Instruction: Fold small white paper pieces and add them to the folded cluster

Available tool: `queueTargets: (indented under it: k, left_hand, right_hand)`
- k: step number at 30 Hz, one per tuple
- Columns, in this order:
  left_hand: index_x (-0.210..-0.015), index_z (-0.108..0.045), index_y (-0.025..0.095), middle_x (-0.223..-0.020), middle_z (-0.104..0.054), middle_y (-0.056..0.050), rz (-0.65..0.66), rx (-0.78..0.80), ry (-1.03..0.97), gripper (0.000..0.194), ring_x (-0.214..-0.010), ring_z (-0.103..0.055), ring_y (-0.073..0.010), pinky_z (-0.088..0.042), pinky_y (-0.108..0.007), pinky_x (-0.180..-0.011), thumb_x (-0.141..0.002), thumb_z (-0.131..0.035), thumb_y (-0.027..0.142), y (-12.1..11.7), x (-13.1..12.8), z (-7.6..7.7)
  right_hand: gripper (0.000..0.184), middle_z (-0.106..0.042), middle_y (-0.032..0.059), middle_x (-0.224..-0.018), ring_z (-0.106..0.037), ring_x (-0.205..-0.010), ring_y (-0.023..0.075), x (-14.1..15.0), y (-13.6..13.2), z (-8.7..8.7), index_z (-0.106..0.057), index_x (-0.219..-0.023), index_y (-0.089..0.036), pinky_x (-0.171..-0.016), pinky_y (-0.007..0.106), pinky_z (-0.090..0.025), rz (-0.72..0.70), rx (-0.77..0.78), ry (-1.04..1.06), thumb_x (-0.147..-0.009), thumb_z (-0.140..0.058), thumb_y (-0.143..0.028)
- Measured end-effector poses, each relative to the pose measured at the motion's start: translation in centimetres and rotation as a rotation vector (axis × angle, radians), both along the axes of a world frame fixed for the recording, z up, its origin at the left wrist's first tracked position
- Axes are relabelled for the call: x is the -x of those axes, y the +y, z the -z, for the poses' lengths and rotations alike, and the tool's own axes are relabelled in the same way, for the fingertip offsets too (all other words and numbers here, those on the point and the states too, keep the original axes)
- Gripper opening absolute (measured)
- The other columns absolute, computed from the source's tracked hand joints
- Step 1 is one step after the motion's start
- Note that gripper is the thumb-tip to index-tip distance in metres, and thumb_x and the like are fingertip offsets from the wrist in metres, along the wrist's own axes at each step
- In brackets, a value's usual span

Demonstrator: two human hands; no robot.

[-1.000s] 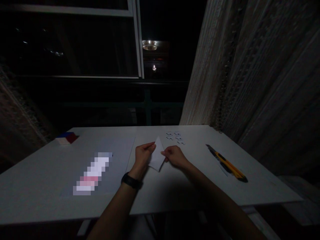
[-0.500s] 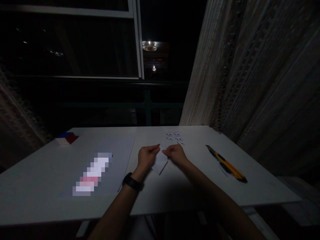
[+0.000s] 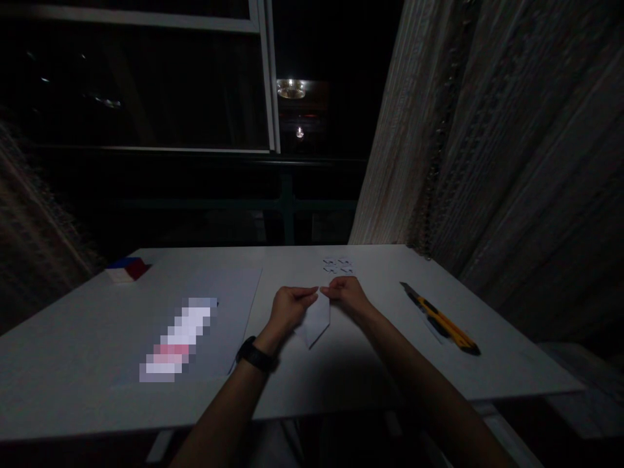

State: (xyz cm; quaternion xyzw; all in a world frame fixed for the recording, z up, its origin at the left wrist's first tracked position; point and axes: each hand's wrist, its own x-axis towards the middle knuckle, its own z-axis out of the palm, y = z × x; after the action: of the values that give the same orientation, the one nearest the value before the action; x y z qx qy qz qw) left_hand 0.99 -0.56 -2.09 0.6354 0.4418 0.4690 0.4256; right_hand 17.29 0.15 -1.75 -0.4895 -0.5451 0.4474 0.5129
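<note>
Between my two hands is a small folded piece of white paper [image 3: 318,320], its pointed lower end hanging toward me above the table. My left hand [image 3: 291,307], with a dark watch [image 3: 255,354] on the wrist, pinches the paper's upper left edge between thumb and fingers. On the other side, my right hand [image 3: 347,296] pinches its upper right edge, the fingertips of both hands almost meeting. Just beyond my right hand lie several small paper pieces with dark marks [image 3: 337,265].
A yellow and black utility knife [image 3: 443,322] lies at the right of the white table [image 3: 370,390]. On the left are a large white sheet [image 3: 234,305] with a blurred-out bright item on it, and a blue, red and white cube [image 3: 127,269]. Curtains [image 3: 394,162] hang behind.
The paper has turned a little and shifted slightly toward me and to the right. Both hands have moved slightly right, their fingertips now closer together at its top.
</note>
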Motion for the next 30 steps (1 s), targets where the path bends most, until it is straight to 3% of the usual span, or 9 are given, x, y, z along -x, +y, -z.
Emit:
queueTargets:
  k: [3, 6, 12, 20, 25, 30]
  left_hand:
    - [-0.092, -0.069, 0.016, -0.085, -0.070, -0.010, 0.025, 0.019, 0.010, 0.032, -0.078, -0.064, -0.0222, -0.047, -0.032, -0.072, -0.063, -0.067, 0.030, 0.0, -0.1, 0.0]
    - [-0.093, -0.069, 0.016, -0.085, -0.071, -0.009, 0.024, 0.009, 0.032, 0.033, -0.076, -0.064, -0.0217, -0.047, -0.031, -0.069, -0.065, -0.066, 0.032, 0.1, -0.1, 0.2]
    - [-0.089, -0.071, 0.016, -0.083, -0.071, -0.009, 0.076, -0.015, 0.096, 0.032, -0.076, -0.064, -0.0228, -0.047, -0.031, -0.068, -0.064, -0.066, 0.035, 0.1, 0.1, 0.3]
    - [-0.088, -0.071, 0.013, -0.081, -0.071, -0.011, 0.070, 0.008, 0.123, 0.033, -0.073, -0.063, -0.0218, -0.046, -0.030, -0.065, -0.064, -0.066, 0.035, 0.0, 0.1, 0.2]
    - [-0.085, -0.071, 0.013, -0.078, -0.071, -0.010, 0.058, 0.051, 0.098, 0.030, -0.068, -0.062, -0.0199, -0.045, -0.029, -0.063, -0.061, -0.068, 0.031, -0.6, -0.1, -0.6]
    - [-0.079, -0.072, 0.013, -0.073, -0.071, -0.009, 0.013, 0.095, 0.023, 0.025, -0.062, -0.061, -0.0185, -0.044, -0.028, -0.058, -0.058, -0.070, 0.028, -0.7, -0.2, -0.9]
  right_hand:
    - [0.029, -0.049, -0.0032, -0.041, -0.041, -0.042, 0.0083, 0.0, 0.0, -0.2, -0.052, -0.042, -0.015, -0.045, 0.023, -0.030, 0.050, 0.028, 0.063, -0.042, -0.075, -0.033]
    - [0.030, -0.048, -0.0042, -0.041, -0.040, -0.041, 0.0080, -0.1, 0.1, -0.3, -0.052, -0.043, -0.015, -0.044, 0.023, -0.029, 0.012, 0.045, 0.108, -0.040, -0.076, -0.032]
    - [0.032, -0.046, -0.0043, -0.038, -0.040, -0.040, 0.0077, -0.5, 0.1, -0.6, -0.049, -0.039, -0.015, -0.043, 0.023, -0.027, 0.047, 0.055, 0.083, -0.039, -0.077, -0.031]
    - [0.029, -0.052, -0.0029, -0.043, -0.045, -0.045, 0.0095, -0.5, 0.2, -0.9, -0.053, -0.043, -0.015, -0.048, 0.024, -0.034, 0.101, 0.012, 0.151, -0.038, -0.077, -0.030]
    - [0.033, -0.047, -0.0050, -0.040, -0.042, -0.044, 0.0081, -0.4, 0.2, -1.2, -0.047, -0.039, -0.016, -0.049, 0.024, -0.035, 0.084, -0.026, 0.186, -0.041, -0.075, -0.033]
    - [0.032, -0.048, -0.0055, -0.044, -0.043, -0.042, 0.0086, 0.1, -0.3, -1.2, -0.049, -0.051, -0.017, -0.045, 0.022, -0.033, -0.001, -0.030, 0.208, -0.049, -0.072, -0.039]
